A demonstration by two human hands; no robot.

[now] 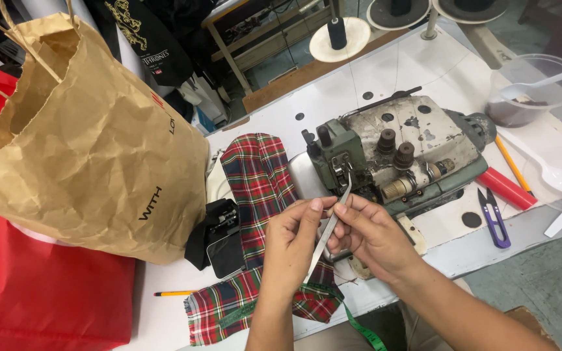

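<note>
My left hand [292, 242] and my right hand [371, 235] meet in front of a worn grey-green overlock sewing machine [398, 153]. Both hands pinch a pair of long metal tweezers [328, 229], whose tips point up toward the machine's needle area [347, 177]. A strip of red, green and white tartan cloth [259, 188] runs under my left hand, from the machine's left side down to the table's front edge.
A crumpled brown paper bag [92, 149] stands at the left over red cloth [40, 292]. A phone [226, 250], a pencil [173, 294], a green tape measure [359, 328], purple thread snips [494, 218], a red tube [507, 188], white plastic spoons [554, 177], a clear bowl [533, 88] and thread cones [337, 32] lie around.
</note>
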